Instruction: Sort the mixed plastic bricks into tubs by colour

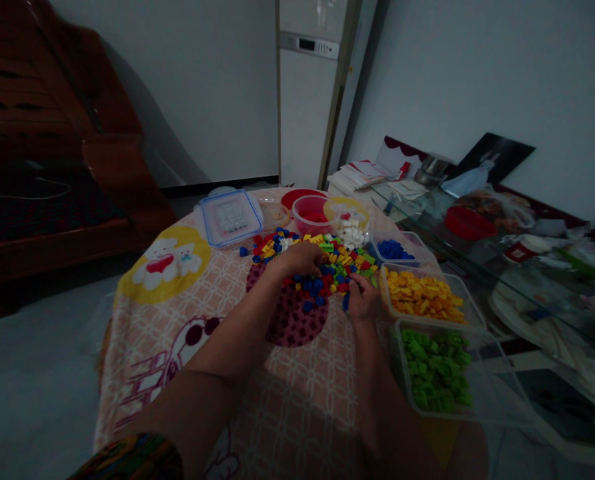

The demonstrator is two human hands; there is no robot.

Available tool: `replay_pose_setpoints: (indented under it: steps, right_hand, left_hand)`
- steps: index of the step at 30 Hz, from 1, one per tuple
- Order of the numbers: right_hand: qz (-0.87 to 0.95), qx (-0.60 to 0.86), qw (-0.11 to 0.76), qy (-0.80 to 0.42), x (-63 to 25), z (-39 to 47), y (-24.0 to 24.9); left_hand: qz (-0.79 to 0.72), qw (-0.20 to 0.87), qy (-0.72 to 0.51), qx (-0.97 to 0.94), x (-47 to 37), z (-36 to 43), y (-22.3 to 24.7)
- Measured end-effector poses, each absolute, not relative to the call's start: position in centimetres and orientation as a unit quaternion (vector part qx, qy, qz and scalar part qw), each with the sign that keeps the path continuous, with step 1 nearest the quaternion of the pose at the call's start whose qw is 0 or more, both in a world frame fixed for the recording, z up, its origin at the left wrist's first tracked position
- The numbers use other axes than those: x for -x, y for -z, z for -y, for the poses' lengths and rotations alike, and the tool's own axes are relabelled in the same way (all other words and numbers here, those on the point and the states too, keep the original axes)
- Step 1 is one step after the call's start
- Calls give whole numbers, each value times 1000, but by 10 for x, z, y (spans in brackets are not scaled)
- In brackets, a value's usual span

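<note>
A mixed pile of small plastic building bricks [335, 270] in red, blue, yellow, green and white lies on the table. My left hand [303, 259] reaches over its middle, fingers bent down and closed among the bricks; whatever they hold is hidden. At the pile's right edge, my right hand [363, 300] has its fingers curled inward, and I cannot make out what is in them. Just left of that hand lies a blue brick [346, 302]. Close on the right stand a tub of yellow bricks [422, 297] and a tub of green bricks [435, 370].
Behind the pile are a round pink-rimmed tub [310, 217] with red pieces, a heap of white bricks [352, 235] and a blue-edged lid [231, 217]. A clear tub holds blue bricks [395, 250]. A cluttered glass table [427, 207] adjoins on the right; a wooden bench [112, 167] stands left.
</note>
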State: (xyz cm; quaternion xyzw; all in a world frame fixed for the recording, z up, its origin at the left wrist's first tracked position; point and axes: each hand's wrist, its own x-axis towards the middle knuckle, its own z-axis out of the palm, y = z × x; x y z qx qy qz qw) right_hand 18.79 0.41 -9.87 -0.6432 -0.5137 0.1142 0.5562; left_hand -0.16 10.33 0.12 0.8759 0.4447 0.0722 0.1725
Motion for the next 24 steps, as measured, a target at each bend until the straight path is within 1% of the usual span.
replay_pose_setpoints:
  steps: [4,8,10,14,19,21,24]
  right_hand:
    - [514,642,556,-118,-188,-3,97]
    - [516,641,554,-124,-188,-3,97]
    - [514,644,554,-122,-188,-3,98]
    - [518,643,553,-116,-189,-4,100]
    - [529,640,547,-102,-190,-4,101]
    - [527,643,547,-102,-190,-4,101]
    - [519,646,549,-108,-190,-4,101]
  left_hand:
    - [-397,288,-138,-860,17,-113,2]
    - [-393,428,-211,-786,34,-123,7]
    - [-397,479,-250,-742,38,-127,11]
    - [-414,531,-351,-651,31,-131,19]
    - [-397,577,-547,-458,5,-130,29]
    - [-391,594,-588,-385,-3,-130,30]
    - [-384,615,-613,-314,-9,-130,27]
